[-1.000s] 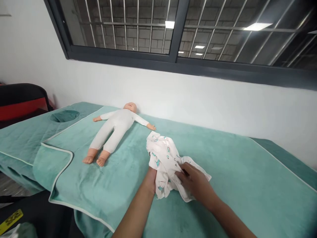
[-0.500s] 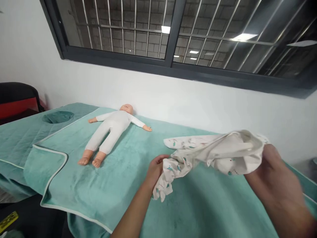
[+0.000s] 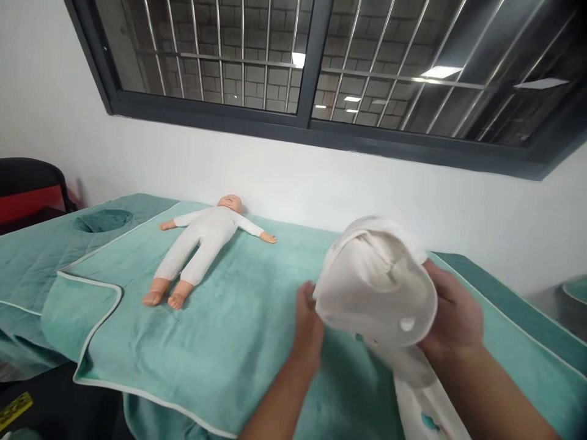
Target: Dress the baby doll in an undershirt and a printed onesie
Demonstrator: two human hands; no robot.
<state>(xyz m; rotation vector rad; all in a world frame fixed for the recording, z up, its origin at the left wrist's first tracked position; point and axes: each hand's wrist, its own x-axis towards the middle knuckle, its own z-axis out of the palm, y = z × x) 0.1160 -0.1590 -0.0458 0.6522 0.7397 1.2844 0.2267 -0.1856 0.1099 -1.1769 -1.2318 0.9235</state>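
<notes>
Between my two hands hangs a white baby garment (image 3: pixel 367 311) with small green prints, its opening spread toward me and a narrow part, perhaps a sleeve or leg, dangling at lower right. My left hand (image 3: pixel 309 324) pinches the garment's left edge. At the right rim my right hand (image 3: pixel 456 311) grips the cloth, with some fingers hidden behind it. A baby doll (image 3: pixel 206 235) in a white bodysuit lies on its back to the left, arms spread and bare feet toward me, apart from both hands.
A green blanket (image 3: pixel 247 293) with pale piping covers the bed, which has a face hole (image 3: pixel 103 220) at left. Behind stand a white wall (image 3: pixel 293 183) and a barred window (image 3: pixel 257 116). A black and red chair (image 3: pixel 32 189) is at far left.
The garment has turned from stretched out sideways to opening toward me, with one part now hanging down. My right hand has moved left, closer to my left hand. The doll lies unmoved.
</notes>
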